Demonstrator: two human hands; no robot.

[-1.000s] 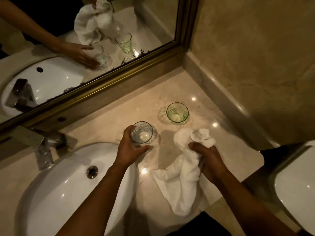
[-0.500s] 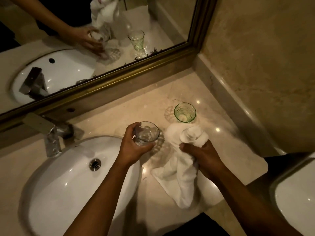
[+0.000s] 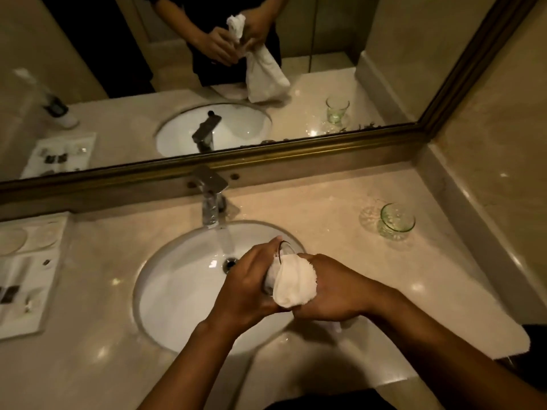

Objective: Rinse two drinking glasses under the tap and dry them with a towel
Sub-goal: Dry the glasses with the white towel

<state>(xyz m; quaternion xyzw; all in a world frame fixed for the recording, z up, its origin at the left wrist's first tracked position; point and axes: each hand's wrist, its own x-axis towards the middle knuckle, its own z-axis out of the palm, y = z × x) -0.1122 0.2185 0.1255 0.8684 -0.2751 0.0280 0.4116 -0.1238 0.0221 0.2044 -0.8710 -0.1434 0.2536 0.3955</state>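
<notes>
1. The left hand [image 3: 251,288] is wrapped around a clear drinking glass [image 3: 279,266], held tilted above the right part of the white sink [image 3: 183,291].
2. The right hand [image 3: 331,291] grips a bunched white towel [image 3: 294,284], whose wad is pressed against the held glass; whether it enters the mouth cannot be told.
3. A tail of the towel hangs below the right hand, over the sink's right rim.
4. The second glass [image 3: 395,221], green-tinted, stands upright and untouched on the marble counter [image 3: 325,208], well to the right of the sink, near the side wall.
5. The tap [image 3: 211,199] stands directly behind the sink; flow cannot be determined.
6. A white tray [image 3: 26,273] of small items lies left of the sink.
7. A gold-framed mirror [image 3: 266,156] runs behind the sink and reflects both hands with the towel.
</notes>
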